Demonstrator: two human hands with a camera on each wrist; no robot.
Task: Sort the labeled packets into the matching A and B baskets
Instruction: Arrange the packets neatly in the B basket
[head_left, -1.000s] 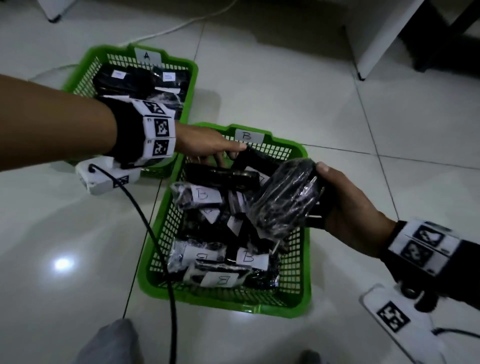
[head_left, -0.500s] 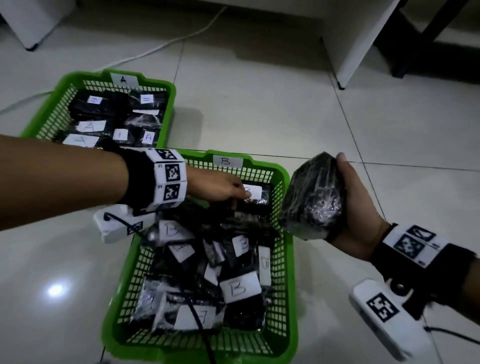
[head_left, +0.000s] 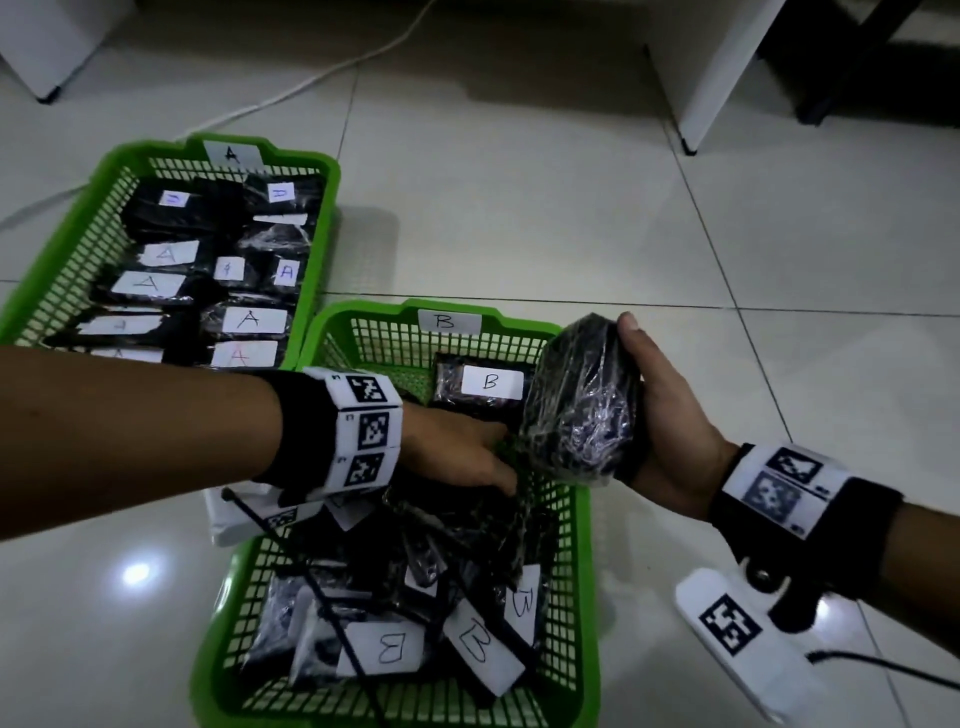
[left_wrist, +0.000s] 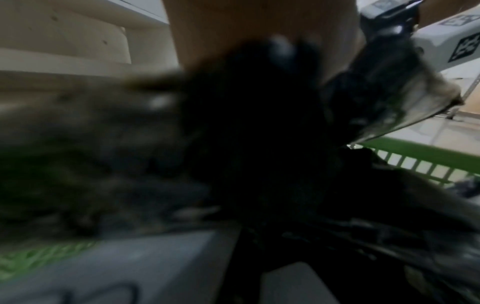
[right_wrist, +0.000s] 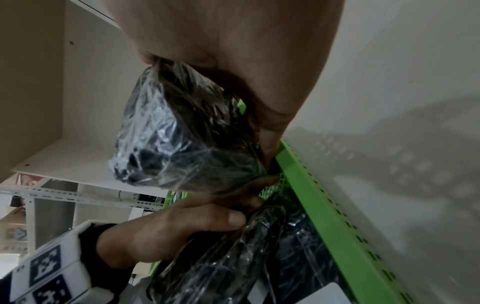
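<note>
b basket (head_left: 582, 571) holds b-labelled packets (head_left: 483, 384); a basket (head_left: 311, 249) a-labelled.

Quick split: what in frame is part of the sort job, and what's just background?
Job:
- A basket, holding A-labeled packets
- B basket, holding B-labeled packets
- wrapped packet gripped by right hand, label not visible
- left hand reaching into the B basket

Background:
- white cable on the floor
- white furniture leg

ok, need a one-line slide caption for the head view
Right hand holds a plastic-wrapped black packet over basket B while left hand digs among its packets; basket A sits behind.
</note>
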